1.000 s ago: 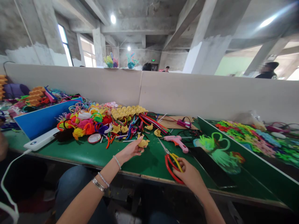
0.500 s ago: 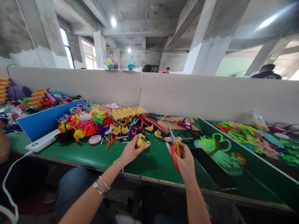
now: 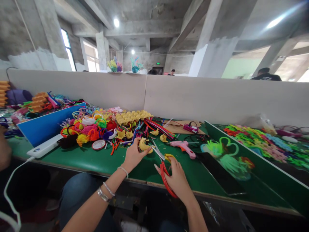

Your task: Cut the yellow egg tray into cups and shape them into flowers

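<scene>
My left hand (image 3: 135, 154) pinches a yellow egg-carton cup (image 3: 144, 144) with a jagged edge, just above the green table. In my right hand (image 3: 177, 176) are scissors (image 3: 165, 174) with red and yellow handles. Their blades are apart and point at the cup's right side; whether they touch it I cannot tell. Cut yellow pieces (image 3: 163, 138) lie beyond my hands, in front of a yellow egg-carton sheet (image 3: 133, 116). A pink glue gun (image 3: 182, 146) lies to the right of the scissors.
Colourful pipe-cleaner shapes (image 3: 90, 127) are heaped at the left beside a blue divider (image 3: 54, 121). A white power strip (image 3: 44, 146) lies near the front edge. On the right are a black phone (image 3: 220, 173), green pipe-cleaner swans (image 3: 231, 161) and a green divider (image 3: 256, 154).
My right hand has brought the scissors left and down to the cup, and their blades have spread. The glue gun is now uncovered. My left hand still holds the cup, slightly turned.
</scene>
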Demonstrator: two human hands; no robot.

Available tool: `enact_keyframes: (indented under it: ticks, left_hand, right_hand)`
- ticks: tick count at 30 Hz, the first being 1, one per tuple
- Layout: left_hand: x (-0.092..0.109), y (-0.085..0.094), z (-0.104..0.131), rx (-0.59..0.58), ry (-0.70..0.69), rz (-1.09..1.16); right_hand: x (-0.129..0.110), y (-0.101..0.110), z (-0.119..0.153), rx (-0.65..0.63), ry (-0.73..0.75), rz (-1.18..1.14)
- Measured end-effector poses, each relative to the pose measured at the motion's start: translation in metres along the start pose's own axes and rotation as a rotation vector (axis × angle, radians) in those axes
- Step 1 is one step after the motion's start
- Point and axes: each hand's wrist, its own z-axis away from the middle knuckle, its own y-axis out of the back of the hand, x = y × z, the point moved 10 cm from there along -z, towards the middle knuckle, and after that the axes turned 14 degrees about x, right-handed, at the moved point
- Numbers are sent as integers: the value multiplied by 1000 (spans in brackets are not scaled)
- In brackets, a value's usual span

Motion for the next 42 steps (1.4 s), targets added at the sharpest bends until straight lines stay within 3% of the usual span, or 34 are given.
enact_keyframes:
  ticks: [6,12,23,33,42]
  left_hand:
    - [2,-5,2,-56,-51,16]
    - [6,-15,10,-95,-179,-104]
    - [4,-14,13,-57,-88,-10]
    - [4,-19,18,-80,-166,-1]
    - [-1,-20,16,-86,-105,19]
  right_hand:
    - [-6,-8,6,-79,22,26]
    - [-9,-9,5,-36,30,16]
    - [-15,-5,5,9,39,17]
    - [-23,-1,3,-58,28,7]
    - [-15,-5,7,-119,-55,-48]
